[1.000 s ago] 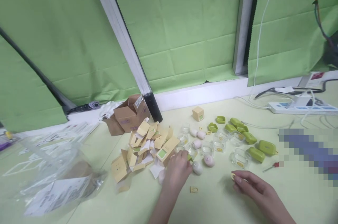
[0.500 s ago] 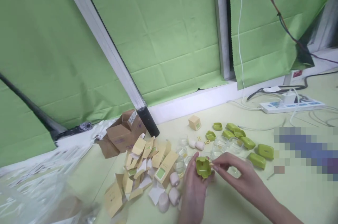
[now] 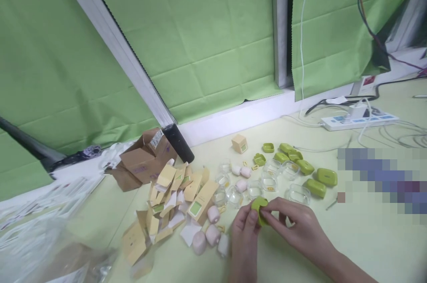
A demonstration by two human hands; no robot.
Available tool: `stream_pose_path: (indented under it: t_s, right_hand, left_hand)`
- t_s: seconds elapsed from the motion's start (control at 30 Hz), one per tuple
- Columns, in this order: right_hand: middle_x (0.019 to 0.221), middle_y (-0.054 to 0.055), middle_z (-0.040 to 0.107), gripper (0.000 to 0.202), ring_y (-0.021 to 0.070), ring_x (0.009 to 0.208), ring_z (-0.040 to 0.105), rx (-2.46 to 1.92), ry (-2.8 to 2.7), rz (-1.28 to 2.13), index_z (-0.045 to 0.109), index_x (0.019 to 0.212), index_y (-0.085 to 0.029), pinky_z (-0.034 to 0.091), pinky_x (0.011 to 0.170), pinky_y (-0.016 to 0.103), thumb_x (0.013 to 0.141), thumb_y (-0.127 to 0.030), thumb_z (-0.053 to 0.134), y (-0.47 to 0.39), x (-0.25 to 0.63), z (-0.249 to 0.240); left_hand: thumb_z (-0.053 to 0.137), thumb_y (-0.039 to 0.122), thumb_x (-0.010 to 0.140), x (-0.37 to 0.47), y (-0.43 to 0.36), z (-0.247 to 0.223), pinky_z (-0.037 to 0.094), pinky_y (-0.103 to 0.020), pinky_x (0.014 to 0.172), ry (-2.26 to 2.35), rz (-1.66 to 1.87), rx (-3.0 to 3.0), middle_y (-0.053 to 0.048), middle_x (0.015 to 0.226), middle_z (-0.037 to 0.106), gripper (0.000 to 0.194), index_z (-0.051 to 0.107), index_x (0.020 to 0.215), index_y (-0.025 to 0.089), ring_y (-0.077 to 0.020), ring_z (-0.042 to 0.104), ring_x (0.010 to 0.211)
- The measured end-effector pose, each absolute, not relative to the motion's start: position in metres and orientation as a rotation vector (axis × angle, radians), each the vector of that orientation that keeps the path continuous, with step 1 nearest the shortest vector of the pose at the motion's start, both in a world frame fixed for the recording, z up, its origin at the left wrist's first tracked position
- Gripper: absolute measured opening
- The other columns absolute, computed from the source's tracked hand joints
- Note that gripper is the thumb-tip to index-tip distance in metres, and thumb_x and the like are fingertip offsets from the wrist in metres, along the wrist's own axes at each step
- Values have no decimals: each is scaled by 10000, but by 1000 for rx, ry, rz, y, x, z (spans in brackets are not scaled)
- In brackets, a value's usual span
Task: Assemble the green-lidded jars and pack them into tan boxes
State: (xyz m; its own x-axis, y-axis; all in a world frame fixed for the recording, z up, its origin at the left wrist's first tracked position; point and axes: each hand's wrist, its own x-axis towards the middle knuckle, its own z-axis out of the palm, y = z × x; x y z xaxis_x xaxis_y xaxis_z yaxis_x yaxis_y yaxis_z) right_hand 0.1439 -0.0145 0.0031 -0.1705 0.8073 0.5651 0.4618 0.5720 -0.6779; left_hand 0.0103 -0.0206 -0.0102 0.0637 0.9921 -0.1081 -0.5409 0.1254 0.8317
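In front of me, my left hand [image 3: 246,229] holds a small green flower-shaped plastic cup [image 3: 259,203], thumb against its near side. My right hand [image 3: 295,220] is closed, its fingertips pinching at the cup's right side and covering part of it. Whether a small yellow loop is between those fingertips is hidden. Beyond the hands stand several clear plastic containers [image 3: 268,181]. Other green pieces [image 3: 315,188] lie to the right and behind. Pale pink rounded pieces [image 3: 212,235] sit left of my left hand, with a yellow loop [image 3: 255,167] farther back.
Opened tan cartons [image 3: 203,200] are heaped on the left. A brown cardboard box [image 3: 143,160] and a black cylinder [image 3: 178,143] stand behind them. At the back right lie a power strip [image 3: 360,120] and cables. Clear plastic wrapping [image 3: 56,238] covers the lower left.
The green cup has turned, so its open inside shows less. My right fingertips have moved from a yellow loop beside the cup onto the cup itself. The view has shifted slightly.
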Motion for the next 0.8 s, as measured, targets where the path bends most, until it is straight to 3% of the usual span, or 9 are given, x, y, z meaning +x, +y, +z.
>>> stream_pose_path:
  t_s: [0.33, 0.43, 0.5, 0.63, 0.73, 0.8]
  right_hand:
    - [673, 12, 648, 173, 112, 503, 543, -1031, -1833, 419, 609, 788, -215, 426, 466, 214, 876, -169, 468, -16, 141, -4]
    - [690, 17, 647, 187, 125, 532, 563, -1062, -1828, 424, 607, 785, -218, 436, 494, 231, 888, -198, 453, -16, 143, -4]
    - [711, 11, 652, 170, 121, 526, 562, -1105, -1802, 527, 613, 791, -224, 442, 486, 228, 882, -229, 469, -14, 147, -1]
    - [696, -10, 632, 155, 104, 465, 558, -1131, -1750, 888, 628, 775, -225, 467, 459, 220, 856, -287, 511, -11, 155, 6]
    - [891, 27, 620, 134, 93, 483, 570, -1017, -1689, 969, 620, 899, -226, 517, 533, 255, 843, -322, 545, -13, 159, 7]
    - [1140, 81, 540, 417, 132, 659, 619, -952, -1727, 874, 542, 1121, -246, 535, 705, 313, 738, -333, 681, -15, 160, 8]
  left_hand:
    - [789, 304, 615, 10, -23, -21, 466, -259, 740, 782, 1331, 720, -58, 853, 698, 298, 680, 851, 158, -155, 611, 800]
    - [738, 393, 661, 9, -22, -19, 468, -288, 754, 796, 1325, 700, -82, 861, 699, 311, 680, 832, 140, -176, 619, 801]
    - [707, 415, 689, 6, -20, -16, 467, -305, 765, 815, 1286, 717, -87, 871, 695, 318, 675, 843, 139, -183, 624, 798]
    - [760, 312, 641, -1, -15, -14, 464, -287, 726, 883, 1194, 874, -40, 739, 678, 249, 645, 789, 149, -152, 613, 693]
    - [783, 275, 585, -4, -12, -15, 442, -237, 641, 907, 1205, 935, -1, 633, 635, 239, 609, 688, 146, -123, 569, 619]
    - [764, 250, 593, -5, -12, -16, 418, -213, 603, 913, 1200, 949, 8, 635, 619, 211, 607, 685, 143, -109, 538, 607]
